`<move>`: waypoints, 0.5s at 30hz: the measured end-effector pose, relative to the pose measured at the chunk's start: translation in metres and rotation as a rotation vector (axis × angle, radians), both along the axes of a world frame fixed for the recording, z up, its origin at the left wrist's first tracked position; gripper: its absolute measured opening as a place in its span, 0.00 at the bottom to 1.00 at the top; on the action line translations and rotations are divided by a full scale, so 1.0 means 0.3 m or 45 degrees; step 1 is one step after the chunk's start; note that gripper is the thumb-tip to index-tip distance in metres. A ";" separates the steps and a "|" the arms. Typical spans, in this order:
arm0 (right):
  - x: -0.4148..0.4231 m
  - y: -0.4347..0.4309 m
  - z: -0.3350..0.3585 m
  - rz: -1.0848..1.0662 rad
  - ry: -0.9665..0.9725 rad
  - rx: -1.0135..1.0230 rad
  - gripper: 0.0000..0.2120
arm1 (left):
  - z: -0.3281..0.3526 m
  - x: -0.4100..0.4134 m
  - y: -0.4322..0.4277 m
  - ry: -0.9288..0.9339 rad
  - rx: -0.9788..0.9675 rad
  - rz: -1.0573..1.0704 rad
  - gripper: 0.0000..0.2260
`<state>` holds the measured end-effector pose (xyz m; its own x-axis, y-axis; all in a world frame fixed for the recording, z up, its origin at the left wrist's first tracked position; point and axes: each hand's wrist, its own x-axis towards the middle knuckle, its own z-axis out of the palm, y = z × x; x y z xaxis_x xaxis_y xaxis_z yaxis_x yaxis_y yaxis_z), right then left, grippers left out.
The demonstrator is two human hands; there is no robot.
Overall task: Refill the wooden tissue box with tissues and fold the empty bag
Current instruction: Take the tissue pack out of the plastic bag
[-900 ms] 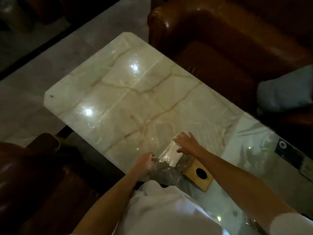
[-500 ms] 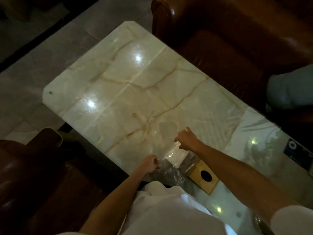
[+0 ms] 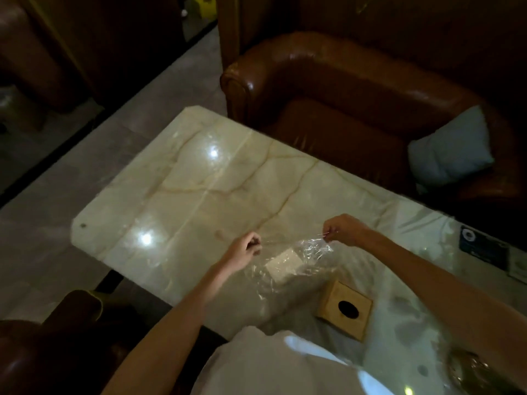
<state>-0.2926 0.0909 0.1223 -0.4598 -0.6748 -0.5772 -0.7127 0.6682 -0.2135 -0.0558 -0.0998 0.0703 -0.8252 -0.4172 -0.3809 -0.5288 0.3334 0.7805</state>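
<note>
A clear plastic bag with a pale label is stretched out above the marble table. My left hand pinches its left edge and my right hand pinches its right corner, both with curled fingers. The wooden tissue box with a dark round hole in its top sits on the table just to the right of the bag, near my body. No tissues show at the hole.
A brown leather armchair with a grey cushion stands behind the table. A dark card lies at the table's right edge. Another leather seat sits at the lower left. A glass object is at the bottom right.
Both hands lifted off the table and moved apart, drawing the bag open and taut between them. The camera view shifted, bringing the tissue box further into view.
</note>
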 end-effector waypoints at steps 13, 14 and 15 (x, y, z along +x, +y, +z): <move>-0.200 0.246 0.673 -0.415 0.471 -0.738 0.06 | 0.754 -0.580 -0.197 0.629 -0.283 -0.329 0.04; -0.210 0.273 0.720 -0.446 0.513 -0.757 0.04 | 0.806 -0.615 -0.193 0.668 -0.275 -0.349 0.05; -0.222 0.303 0.763 -0.481 0.556 -0.771 0.02 | 0.859 -0.646 -0.182 0.701 -0.281 -0.370 0.05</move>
